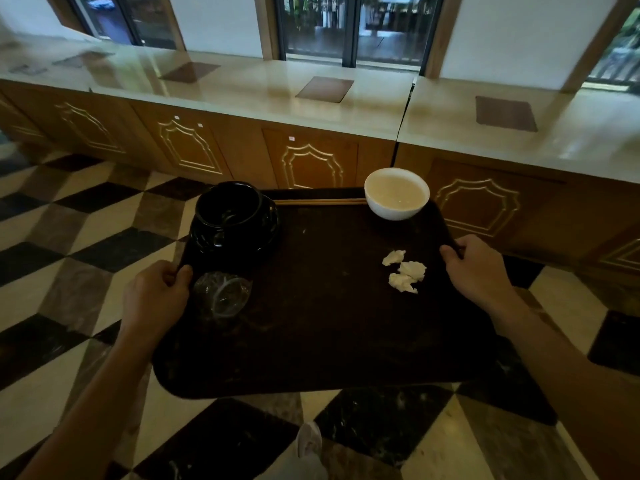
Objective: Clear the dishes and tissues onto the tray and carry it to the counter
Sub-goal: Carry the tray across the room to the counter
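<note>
A dark brown tray (322, 334) hangs in the air above the floor, held at both side edges. My left hand (156, 299) grips its left rim and my right hand (479, 268) grips its right rim. On the tray stand a black pot on a black plate (233, 216) at the far left and a white bowl (396, 194) at the far right. Wooden chopsticks (318, 201) lie along the far edge between them. A clear plastic cup (221, 294) lies on its side near my left hand. Three crumpled tissues (405, 271) rest near my right hand.
A long counter (263, 95) with a glossy cream top, dark inset squares and wooden cabinet fronts runs across the view just beyond the tray. Windows stand behind it. The floor (76, 244) is checkered marble. My shoe (308, 441) shows below the tray.
</note>
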Motion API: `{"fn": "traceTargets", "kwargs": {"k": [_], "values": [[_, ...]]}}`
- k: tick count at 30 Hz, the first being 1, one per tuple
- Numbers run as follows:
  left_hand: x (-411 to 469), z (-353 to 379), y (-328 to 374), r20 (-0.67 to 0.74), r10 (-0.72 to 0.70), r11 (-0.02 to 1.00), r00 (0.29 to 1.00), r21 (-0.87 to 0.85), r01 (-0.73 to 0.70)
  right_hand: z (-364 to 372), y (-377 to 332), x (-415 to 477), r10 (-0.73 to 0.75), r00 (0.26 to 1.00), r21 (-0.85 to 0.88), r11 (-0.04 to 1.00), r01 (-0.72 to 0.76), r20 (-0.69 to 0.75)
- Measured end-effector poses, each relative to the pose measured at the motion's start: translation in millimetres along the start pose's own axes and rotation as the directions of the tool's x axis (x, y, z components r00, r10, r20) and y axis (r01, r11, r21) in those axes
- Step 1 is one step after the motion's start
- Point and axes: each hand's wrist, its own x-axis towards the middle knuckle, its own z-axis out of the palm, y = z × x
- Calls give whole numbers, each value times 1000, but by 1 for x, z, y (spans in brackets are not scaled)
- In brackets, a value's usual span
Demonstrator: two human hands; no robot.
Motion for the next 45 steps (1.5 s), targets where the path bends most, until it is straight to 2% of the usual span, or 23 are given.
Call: {"fn": "traceTargets", "kwargs": {"k": [8,20,31,39,45], "values": [[86,2,6,65,-2,999,998,-34,4,30,-45,54,7,1000,-14,1000,-7,-9],[189,48,47,118,-30,998,993,-55,37,51,-77,175,-14,1000,-41,999,14,14],[278,104,110,122,-111,983,986,-132,127,56,-104,321,-99,995,-44,994,99,12],[338,128,125,76,-130,989,989,-59,135,69,-122,387,-115,991,-16,993,116,61],[406,142,125,100,-125,989,987,-66,132,88,-151,433,-107,993,-25,994,108,51]]}}
